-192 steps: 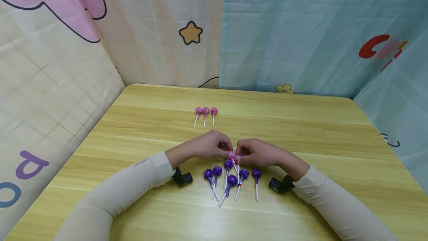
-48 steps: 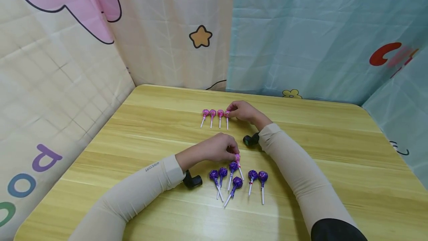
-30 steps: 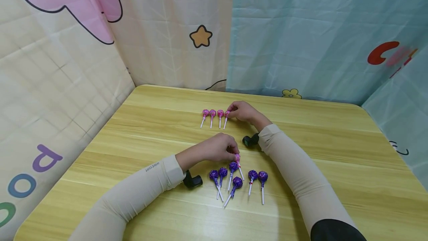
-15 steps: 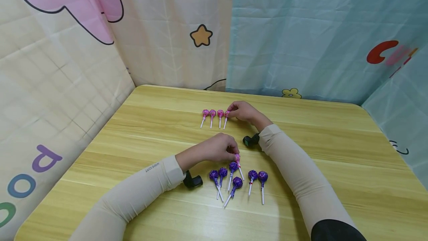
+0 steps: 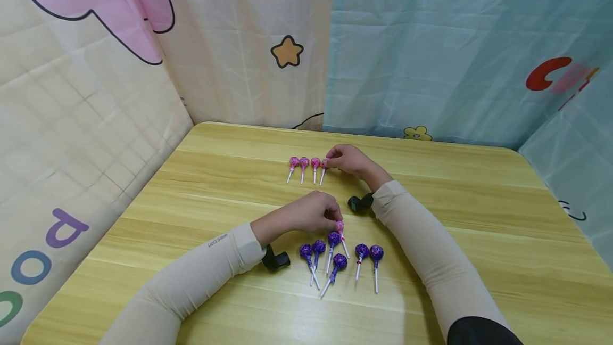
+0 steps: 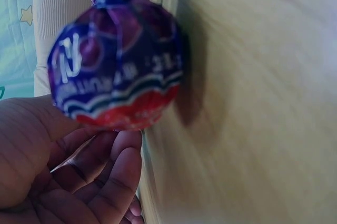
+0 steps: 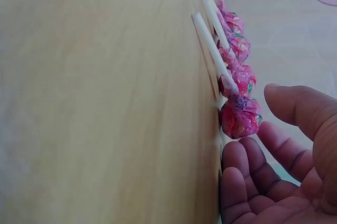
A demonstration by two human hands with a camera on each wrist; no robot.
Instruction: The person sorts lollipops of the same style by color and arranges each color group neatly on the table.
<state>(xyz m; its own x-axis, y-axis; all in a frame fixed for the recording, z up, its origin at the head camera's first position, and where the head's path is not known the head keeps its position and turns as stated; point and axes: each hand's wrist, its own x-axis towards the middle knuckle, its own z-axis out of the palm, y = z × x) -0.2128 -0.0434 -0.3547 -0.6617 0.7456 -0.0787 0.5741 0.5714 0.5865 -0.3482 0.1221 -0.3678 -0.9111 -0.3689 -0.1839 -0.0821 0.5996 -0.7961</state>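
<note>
A round pink lollipop (image 5: 340, 224) in a shiny wrapper, on a thin white stick, sat pinched by its head in the left hand (image 5: 312, 212), on the person's side of a row of four pink lollipops (image 5: 304, 162). The right hand (image 5: 351, 161) was at that row's right end, its fingers loosely bent against or just beside the end lollipop (image 7: 241, 122); the wrist view showed the thumb apart from the candy, so I saw no firm hold.

That end lollipop was the change: seconds earlier the row had counted only three, and since its arrival its stick had swung to a slight slant. I took its place in the row to be nearly settled, leaving the left hand's pink one the only one I could see outside it.

Six round purple lollipops (image 5: 340, 261) in glossy wrappers lay loosely, nearer the person than the row, two with sticks crossed. Farther out were beige fabric sleeves (image 5: 174, 273) and small black wrist cameras (image 5: 276, 260). The yellow wood-grained tabletop (image 5: 230, 156) stretched around the row, and behind it hung a cream curtain (image 5: 230, 79) with an orange star (image 5: 287, 52), beside a pale teal curtain (image 5: 407, 52).
</note>
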